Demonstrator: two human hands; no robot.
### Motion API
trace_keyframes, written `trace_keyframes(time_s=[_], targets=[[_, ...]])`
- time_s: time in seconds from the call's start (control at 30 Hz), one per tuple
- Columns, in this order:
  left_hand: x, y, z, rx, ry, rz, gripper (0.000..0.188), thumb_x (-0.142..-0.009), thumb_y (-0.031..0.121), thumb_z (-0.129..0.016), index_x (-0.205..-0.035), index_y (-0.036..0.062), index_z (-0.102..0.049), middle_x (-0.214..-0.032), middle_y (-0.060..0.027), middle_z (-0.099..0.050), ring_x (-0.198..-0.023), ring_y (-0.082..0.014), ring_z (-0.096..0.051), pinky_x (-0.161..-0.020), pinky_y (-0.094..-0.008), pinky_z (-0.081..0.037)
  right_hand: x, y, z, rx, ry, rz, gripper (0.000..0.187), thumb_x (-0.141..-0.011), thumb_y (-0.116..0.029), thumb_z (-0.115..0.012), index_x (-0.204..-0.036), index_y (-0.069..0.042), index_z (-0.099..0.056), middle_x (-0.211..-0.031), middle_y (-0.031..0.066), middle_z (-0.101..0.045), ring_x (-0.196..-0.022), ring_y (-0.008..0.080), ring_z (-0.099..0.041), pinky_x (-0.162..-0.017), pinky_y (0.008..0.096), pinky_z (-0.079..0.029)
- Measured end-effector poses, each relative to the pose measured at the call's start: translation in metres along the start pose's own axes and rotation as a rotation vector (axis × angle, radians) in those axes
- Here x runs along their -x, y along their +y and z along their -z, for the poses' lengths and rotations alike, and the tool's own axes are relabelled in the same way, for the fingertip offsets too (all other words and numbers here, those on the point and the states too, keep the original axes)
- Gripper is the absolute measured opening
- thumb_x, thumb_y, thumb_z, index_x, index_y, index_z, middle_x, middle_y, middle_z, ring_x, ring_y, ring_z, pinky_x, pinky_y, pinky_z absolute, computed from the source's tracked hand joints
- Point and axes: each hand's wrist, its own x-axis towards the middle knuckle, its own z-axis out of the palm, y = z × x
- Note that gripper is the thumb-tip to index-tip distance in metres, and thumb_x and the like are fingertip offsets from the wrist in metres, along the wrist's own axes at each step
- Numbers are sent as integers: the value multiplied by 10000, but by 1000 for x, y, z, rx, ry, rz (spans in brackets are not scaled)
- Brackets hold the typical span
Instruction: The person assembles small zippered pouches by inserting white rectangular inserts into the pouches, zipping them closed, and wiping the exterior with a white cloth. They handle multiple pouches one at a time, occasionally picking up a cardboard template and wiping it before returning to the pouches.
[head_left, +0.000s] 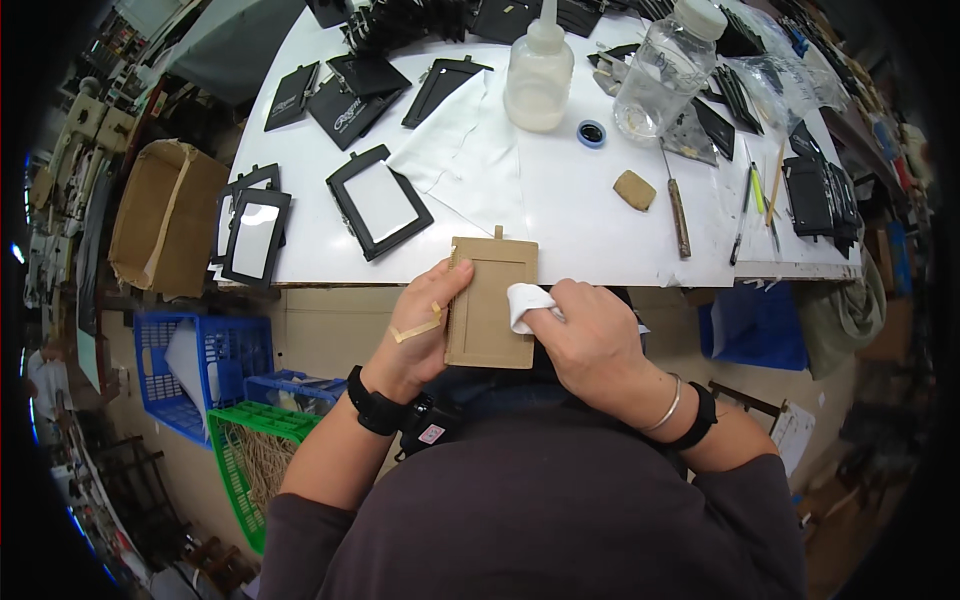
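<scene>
A tan card holder (492, 305) with a raised rectangular border and a small tab on top is held upright in front of me, just off the table's near edge. My left hand (420, 318) grips it along its left side, thumb on the front face. A strip of yellowish tape sticks to the back of that hand. On the right, my right hand (592, 335) pinches a folded white cloth (528, 305) against the holder's right edge. Beyond it on the table lies a larger white cloth (465, 150), beside a black-framed holder (378, 203).
A squeeze bottle (539, 80), a clear jar (660, 75), a brown block (634, 190) and a wooden-handled awl (679, 218) stand or lie on the white table (580, 245). Black holders (255, 238) sit at left. Below left are a cardboard box (165, 215), blue crate (172, 375) and green crate (232, 470).
</scene>
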Motion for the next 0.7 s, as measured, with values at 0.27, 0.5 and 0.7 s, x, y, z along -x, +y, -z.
trace_keyframes(time_s=[0.27, 0.5, 0.7], targets=[[3, 2, -5, -15, 0, 7, 287, -943, 245, -475, -1099, 4, -472, -1016, -107, -579, -899, -170, -606, -789, -326, -527, 4, 3, -5, -6, 27, 6, 89, -716, -96, -579, -805, -97, -587, -683, 42, -401, -568, 169, -448, -506, 293, -374], [4, 3, -6, -20, -9, 13, 282, -949, 247, -461, -1094, 5, -474, -1009, -104, -583, -893, -167, -611, -784, -320, -529, 0, 4, -4, 41, -5, 17, 93, -712, -91, -589, -804, -81, -585, -676, 40, -393, -566, 165, -450, -504, 295, -366], [3, 1, -3, -24, -42, -10, 283, -946, 245, -469, -1094, 4, -473, -1014, -110, -585, -884, -170, -617, -783, -315, -530, 0, 3, -4, 41, 5, 27, 82, -708, -99, -595, -787, -79, -580, -672, 39, -388, -570, 167, -455, -503, 297, -363]])
